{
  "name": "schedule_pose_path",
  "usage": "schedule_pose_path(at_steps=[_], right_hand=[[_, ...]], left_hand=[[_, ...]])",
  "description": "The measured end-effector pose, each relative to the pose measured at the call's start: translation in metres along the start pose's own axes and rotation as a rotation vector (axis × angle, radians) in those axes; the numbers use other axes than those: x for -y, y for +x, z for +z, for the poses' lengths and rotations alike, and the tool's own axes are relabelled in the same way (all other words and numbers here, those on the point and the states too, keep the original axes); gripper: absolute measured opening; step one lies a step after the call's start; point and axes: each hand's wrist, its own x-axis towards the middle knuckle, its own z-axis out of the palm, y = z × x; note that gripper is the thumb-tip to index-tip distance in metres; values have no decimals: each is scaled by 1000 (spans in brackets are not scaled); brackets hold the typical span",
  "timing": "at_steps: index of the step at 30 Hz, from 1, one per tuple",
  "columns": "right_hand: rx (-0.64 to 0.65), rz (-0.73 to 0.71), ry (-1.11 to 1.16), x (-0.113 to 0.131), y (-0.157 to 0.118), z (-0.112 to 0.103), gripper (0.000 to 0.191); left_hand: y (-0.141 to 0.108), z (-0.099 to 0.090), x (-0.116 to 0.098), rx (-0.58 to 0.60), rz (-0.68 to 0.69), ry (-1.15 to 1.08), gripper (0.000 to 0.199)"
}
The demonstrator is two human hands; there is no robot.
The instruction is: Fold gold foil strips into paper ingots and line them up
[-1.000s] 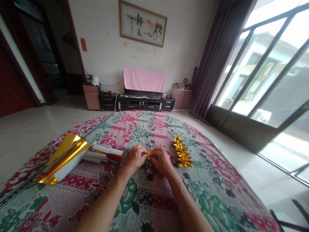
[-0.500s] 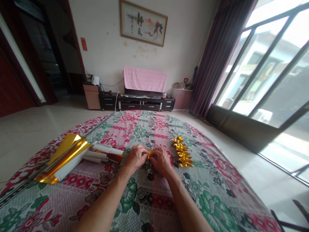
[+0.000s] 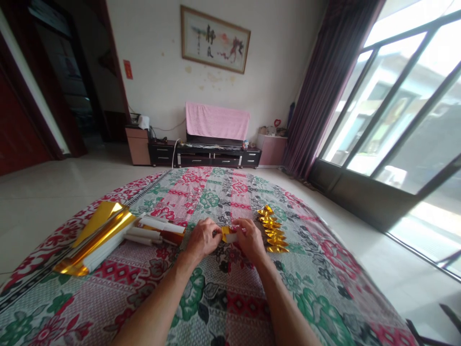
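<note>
A small piece of gold foil paper (image 3: 226, 234), its white underside partly showing, is between my two hands over the patterned cloth. My left hand (image 3: 205, 236) pinches its left end. At the right end, the fingers of my right hand (image 3: 249, 236) are closed on the same paper. Right of my hands lies a row of several folded gold paper pieces (image 3: 275, 231) with pointed ends. To the left rest larger gold foil sheets (image 3: 104, 235), curled at the edges, and several white-backed paper rolls (image 3: 151, 231) beside them.
A round table with a floral cloth (image 3: 209, 199) spreads beneath my arms. Beyond it stand a low black cabinet (image 3: 212, 158) and a pink cloth (image 3: 218, 120) draped over something. Large windows (image 3: 392, 115) and a purple curtain (image 3: 317, 91) are on the right.
My hands have moved slightly apart, the right one shifting rightward. More of the paper between them shows, including its white side. The camera view has tilted a little.
</note>
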Motion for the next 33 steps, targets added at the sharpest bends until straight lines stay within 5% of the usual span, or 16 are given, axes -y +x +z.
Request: schedule_pose_path(at_steps=[5, 15, 33], right_hand=[[133, -77, -149, 4, -1, 0, 22], [173, 0, -201, 5, 1, 3, 17], [373, -170, -129, 3, 3, -13, 33]], left_hand=[[-1, -4, -2, 19, 51, 38, 13], [0, -4, -1, -33, -7, 63, 13], [-1, -8, -12, 135, 189, 16, 19]])
